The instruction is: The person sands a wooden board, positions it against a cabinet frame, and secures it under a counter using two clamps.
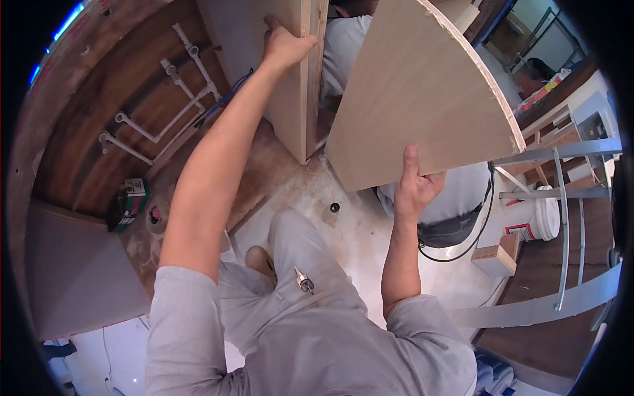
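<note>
My left hand [285, 46] is wrapped round the edge of an upright wooden panel [290, 99], its thumb lying across the panel's front edge. My right hand [419, 187] grips the lower edge of a plywood board [422, 105] with a rough curved side. The thumb presses on the board's near face, and the other fingers are mostly hidden behind it. The board is tilted and held up off the floor. Between the panel and the board, part of another person in grey clothing [345, 53] shows, mostly hidden.
White pipes [173, 125] run along the wooden wall at left, near a green box [134, 195]. To the right are a white bucket [545, 214], a wood block [495, 260] and a metal ladder [561, 224]. A small black round object [334, 207] lies on the floor [323, 231].
</note>
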Motion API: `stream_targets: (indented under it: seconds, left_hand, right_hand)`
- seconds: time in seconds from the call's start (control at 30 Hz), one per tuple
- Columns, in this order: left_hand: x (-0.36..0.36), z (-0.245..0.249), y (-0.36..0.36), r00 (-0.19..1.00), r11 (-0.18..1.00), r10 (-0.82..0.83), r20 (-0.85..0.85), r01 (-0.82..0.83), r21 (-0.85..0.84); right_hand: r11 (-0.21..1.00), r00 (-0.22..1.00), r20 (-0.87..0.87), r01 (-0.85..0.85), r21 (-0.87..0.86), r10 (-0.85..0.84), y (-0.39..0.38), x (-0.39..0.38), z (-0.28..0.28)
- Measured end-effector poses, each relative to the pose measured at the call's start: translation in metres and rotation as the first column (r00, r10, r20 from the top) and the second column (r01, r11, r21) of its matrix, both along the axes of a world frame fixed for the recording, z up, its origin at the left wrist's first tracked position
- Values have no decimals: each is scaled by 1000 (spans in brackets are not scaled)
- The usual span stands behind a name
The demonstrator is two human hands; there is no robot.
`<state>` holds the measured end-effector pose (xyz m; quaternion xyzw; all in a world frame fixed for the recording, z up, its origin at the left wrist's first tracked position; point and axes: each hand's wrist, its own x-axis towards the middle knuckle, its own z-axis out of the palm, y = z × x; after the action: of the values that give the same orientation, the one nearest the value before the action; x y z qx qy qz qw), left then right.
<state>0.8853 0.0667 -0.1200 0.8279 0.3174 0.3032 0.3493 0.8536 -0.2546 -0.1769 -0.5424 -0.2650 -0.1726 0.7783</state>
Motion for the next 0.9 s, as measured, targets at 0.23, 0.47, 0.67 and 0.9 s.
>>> stream_targets:
  seconds: [0.23, 0.47, 0.67, 0.9]
  left_hand:
    - [5, 1, -11, 1000, 994, -27, 5, 26, 104]
    - [16, 2, -16, 999, 999, 7, -38, -5, 32]
    - [14, 9, -27, 995, 999, 43, -89, -41, 20]
    - [23, 6, -30, 995, 995, 100, -22, -100, 4]
  right_hand:
    - [998, 998, -63, -25, -55, 22, 0, 7, -14]
    - [998, 992, -104, -65, -3, 64, 13, 11, -9]
    - [998, 995, -92, -34, -60, 28, 20, 20, -8]
    - [995, 993, -104, -58, -78, 50, 22, 21, 0]
